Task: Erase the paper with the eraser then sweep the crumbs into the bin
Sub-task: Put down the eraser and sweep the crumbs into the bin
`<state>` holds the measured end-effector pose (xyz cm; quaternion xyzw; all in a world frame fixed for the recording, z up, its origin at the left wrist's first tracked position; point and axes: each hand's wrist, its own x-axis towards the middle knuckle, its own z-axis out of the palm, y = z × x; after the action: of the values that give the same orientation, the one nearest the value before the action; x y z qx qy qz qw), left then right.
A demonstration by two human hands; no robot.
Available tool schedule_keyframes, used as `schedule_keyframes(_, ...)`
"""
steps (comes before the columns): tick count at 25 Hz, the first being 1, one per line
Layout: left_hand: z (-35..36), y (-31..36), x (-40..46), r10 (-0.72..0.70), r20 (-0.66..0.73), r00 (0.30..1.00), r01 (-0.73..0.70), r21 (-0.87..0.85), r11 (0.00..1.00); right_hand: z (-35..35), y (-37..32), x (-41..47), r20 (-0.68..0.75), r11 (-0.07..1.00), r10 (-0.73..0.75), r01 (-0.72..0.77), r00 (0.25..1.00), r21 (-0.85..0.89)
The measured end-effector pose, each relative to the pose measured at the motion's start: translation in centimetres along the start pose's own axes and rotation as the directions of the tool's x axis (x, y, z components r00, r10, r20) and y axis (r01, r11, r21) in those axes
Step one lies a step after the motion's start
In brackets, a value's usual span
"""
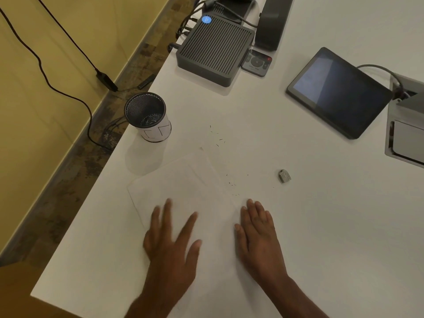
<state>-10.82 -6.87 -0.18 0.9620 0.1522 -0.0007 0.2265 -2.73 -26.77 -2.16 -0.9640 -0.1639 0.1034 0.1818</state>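
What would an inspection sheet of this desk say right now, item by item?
Surface: white table, dark crumbs scattered beyond the paper.
Job's things: paper flat; eraser lying apart to its right; mesh bin near the table's left edge.
Clutter: ribbed box, remote, tablet.
Hands: left hand and right hand open, flat, holding nothing.
Cables: black cable on the floor; more behind the box.
Surroundings: yellow wall.

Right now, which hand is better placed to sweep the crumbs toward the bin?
The right hand, probably. It lies flat and open just below the crumbs, so it could push them left toward the mesh bin. The left hand rests on the paper.
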Motion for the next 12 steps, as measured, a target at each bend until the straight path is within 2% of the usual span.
schedule_keyframes(1, 0.4, -0.2, 1.5, 0.103, 0.081, 0.991, -0.110, 0.095, 0.989, 0.0, 0.0, 0.0, 0.004, 1.000, -0.002, 0.003, 1.000, -0.009)
schedule_keyframes(2, 0.9, -0.5, 2.4, 0.142, 0.140, 0.980, -0.166, 0.178, 0.970, 0.0, 0.0, 0.0, 0.011, 1.000, -0.010, 0.010, 1.000, -0.018)
schedule_keyframes(3, 1.5, -1.0, 2.6, 0.122, 0.184, 0.975, -0.163, 0.227, 0.960, 0.0, -0.2, 0.1, 0.024, 0.999, -0.023, 0.023, 0.999, -0.026)
schedule_keyframes(4, 2.0, -1.2, 2.2, 0.066, 0.209, 0.976, -0.118, 0.248, 0.962, -0.1, -0.4, 0.3, 0.046, 0.999, -0.035, 0.037, 0.998, -0.033)
schedule_keyframes(7, 3.1, -1.1, 0.0, -0.063, 0.156, 0.986, 0.016, 0.286, 0.958, -0.5, -1.3, 2.3, 0.141, 0.995, -0.066, 0.076, 0.988, -0.062)
schedule_keyframes(10, 3.1, -0.2, -0.4, -0.109, 0.176, 0.978, 0.056, 0.279, 0.959, -0.7, -2.5, 7.3, 0.208, 0.988, -0.115, 0.134, 0.971, -0.078)
schedule_keyframes(12, 3.1, 0.0, -0.2, -0.121, 0.185, 0.975, 0.066, 0.280, 0.958, -1.6, -3.3, 11.4, 0.215, 0.989, -0.148, 0.150, 0.965, 0.005)
